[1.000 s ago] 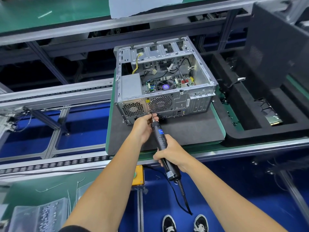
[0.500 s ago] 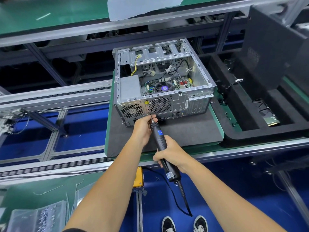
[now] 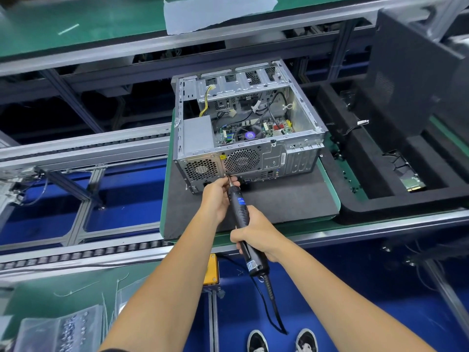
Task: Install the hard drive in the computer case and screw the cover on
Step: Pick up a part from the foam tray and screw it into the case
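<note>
An open metal computer case lies on its side on a dark mat, its rear panel with two fan grilles facing me and the motherboard and cables exposed on top. My right hand grips the body of a black electric screwdriver. Its bit touches the rear panel just below the seam between the grilles. My left hand pinches the tool's tip near the bit. A hard drive lies in the black foam tray to the right.
A large black panel leans upright at the far right behind the foam tray. Roller conveyor rails run to the left. A yellow box sits under the bench edge. Clear bags and cable ties lie at lower left. The screwdriver cord hangs down.
Both hands and the screwdriver stay at the same spot on the rear panel; only the view has shifted slightly.
</note>
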A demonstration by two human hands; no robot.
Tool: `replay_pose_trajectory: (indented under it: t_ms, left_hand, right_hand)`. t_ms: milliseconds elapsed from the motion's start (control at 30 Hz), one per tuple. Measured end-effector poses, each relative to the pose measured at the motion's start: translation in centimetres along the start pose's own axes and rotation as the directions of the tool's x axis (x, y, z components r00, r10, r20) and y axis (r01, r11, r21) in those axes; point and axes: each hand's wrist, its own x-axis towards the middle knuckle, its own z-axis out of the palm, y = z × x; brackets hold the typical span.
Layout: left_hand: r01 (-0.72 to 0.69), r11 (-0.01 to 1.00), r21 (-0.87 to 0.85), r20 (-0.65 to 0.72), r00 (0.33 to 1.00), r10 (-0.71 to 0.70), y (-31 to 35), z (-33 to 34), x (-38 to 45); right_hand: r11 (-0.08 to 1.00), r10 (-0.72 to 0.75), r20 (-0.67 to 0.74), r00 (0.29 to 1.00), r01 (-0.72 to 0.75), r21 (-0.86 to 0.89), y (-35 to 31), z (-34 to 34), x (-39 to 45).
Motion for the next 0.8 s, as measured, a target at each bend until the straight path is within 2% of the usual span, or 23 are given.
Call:
replay_pose_trajectory:
  t_ms: [233,533,800]
  left_hand:
    - [0.016,0.998,-0.061,-0.017,1.0,-0.017,0.2,0.3,-0.5]
    - [-0.009,1.0,0.003,-0.081,0.997,0.01,0.7,0.7,-0.8]
    - [0.025,0.996,-0.09,-0.079,0.996,-0.032,1.0,1.4,-1.3]
  right_hand:
    - [1.0,0.001,-0.011,1.0,-0.001,0.006,-0.3,0.3,0.1]
    - [0.997,0.026,0.008,1.0,-0.027,0.075,-0.6,0.2,-0.2]
    - [0.997,0.009,-0.04,0.999,-0.007,0.071,-0.8,1.3,-0.1]
